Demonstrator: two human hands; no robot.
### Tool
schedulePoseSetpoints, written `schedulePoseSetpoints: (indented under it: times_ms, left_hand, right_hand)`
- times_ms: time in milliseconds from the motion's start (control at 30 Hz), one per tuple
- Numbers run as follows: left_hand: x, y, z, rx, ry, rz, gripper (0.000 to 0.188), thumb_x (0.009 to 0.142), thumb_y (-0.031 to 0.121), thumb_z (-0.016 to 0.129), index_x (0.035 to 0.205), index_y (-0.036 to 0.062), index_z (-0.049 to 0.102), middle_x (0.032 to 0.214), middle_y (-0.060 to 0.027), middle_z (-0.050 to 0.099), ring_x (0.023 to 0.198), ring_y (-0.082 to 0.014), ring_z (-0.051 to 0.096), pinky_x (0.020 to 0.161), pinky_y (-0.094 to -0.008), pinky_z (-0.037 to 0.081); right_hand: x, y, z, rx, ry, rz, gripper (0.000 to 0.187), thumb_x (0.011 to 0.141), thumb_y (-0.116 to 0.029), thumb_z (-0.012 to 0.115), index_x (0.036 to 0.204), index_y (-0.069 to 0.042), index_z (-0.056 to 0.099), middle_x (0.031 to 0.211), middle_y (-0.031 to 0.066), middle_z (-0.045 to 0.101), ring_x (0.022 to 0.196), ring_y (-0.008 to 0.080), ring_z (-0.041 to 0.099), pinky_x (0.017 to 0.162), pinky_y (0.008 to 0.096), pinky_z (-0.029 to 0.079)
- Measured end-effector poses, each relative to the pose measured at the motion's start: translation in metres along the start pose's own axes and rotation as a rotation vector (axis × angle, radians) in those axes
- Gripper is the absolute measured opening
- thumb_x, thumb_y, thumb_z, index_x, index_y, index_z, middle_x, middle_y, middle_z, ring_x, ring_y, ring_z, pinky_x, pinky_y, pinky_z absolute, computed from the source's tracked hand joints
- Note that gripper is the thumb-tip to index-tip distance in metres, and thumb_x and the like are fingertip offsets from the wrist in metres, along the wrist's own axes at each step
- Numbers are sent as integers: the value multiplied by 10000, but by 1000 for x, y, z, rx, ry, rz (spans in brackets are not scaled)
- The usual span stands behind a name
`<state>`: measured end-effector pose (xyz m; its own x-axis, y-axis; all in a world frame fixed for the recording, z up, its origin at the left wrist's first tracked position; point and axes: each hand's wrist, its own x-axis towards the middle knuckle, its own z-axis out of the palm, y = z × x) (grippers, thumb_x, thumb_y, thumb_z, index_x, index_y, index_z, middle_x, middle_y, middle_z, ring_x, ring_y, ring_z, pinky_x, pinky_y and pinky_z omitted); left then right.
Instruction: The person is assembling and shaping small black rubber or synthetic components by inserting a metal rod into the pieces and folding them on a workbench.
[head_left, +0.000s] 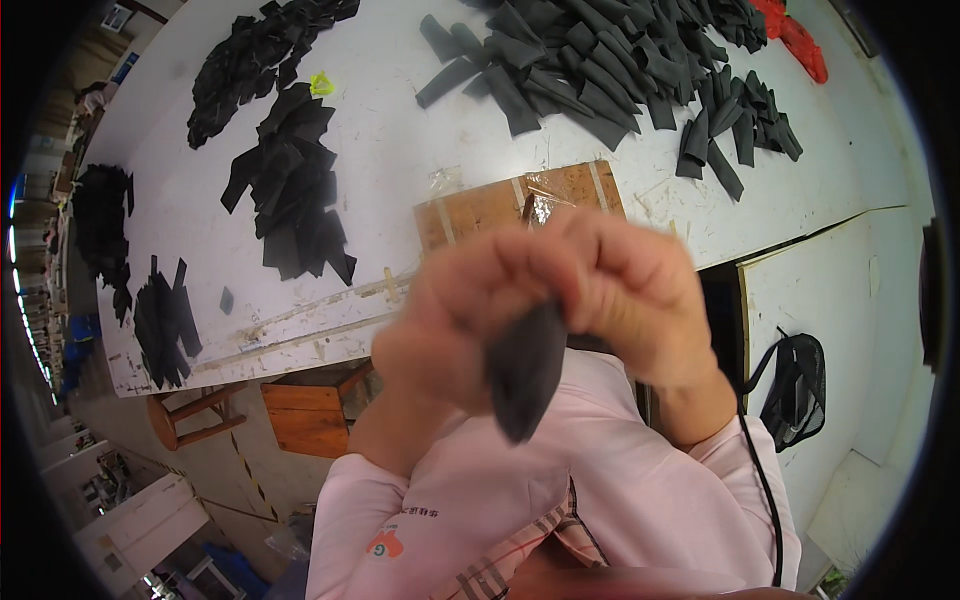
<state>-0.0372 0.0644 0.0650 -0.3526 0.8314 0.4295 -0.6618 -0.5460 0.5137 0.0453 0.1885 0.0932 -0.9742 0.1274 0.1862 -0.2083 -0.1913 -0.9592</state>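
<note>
I am observing the left hand and right hand both closing around one dark grey fabric piece, raised near the camera above the white desk.

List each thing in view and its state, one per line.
Dark fabric piece: pinched between both hands, hanging down.
Left hand: closed on the piece.
Right hand: closed on the piece.
Grey strips: heaped loose on the table.
Wooden board: lying flat.

Dark grey fabric piece, white table, pink sleeves.
</note>
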Motion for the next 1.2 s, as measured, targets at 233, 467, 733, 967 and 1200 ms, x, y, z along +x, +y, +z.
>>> schedulePoseSetpoints:
  times_ms: [233,467,733,967,1200]
  left_hand:
    - [4,-22,-53,-813,579,-152,308,866,72,343,1142,-48,409,854,-149,589,309,-39,301,269,-154,236]
    - [-5,-19,-57,-664,503,-176,336,883,99,371,1199,-15,397,918,-117,585,348,-4,341,312,-143,252]
    - [-11,-31,-68,-23,464,-186,394,834,88,475,1188,-16,339,817,-116,540,322,-38,295,311,-161,231]
    - [-3,-16,-47,-464,518,-73,436,790,45,468,1203,-15,343,923,-155,549,330,-39,310,310,-172,245]
    - [-21,-35,-75,-297,517,-166,416,790,60,496,1187,-5,389,940,-129,543,353,-40,338,321,-190,274]
  right_hand:
    - [21,71,-44,265,134,446,241,846,-229,521,681,-55,494,579,-22,425,487,42,338,441,170,282]
    - [31,68,-48,148,57,314,237,830,-221,546,675,-47,502,567,-24,432,505,45,360,469,178,294]
    - [22,102,-60,306,-18,377,253,827,-245,552,666,-53,516,565,-16,447,518,54,399,483,180,327]
    - [37,72,-47,138,2,211,239,826,-233,548,692,-36,537,574,-23,458,519,55,401,481,178,331]
    - [31,100,-62,160,-61,357,230,827,-228,544,702,-36,542,582,-24,462,520,55,400,476,178,322]
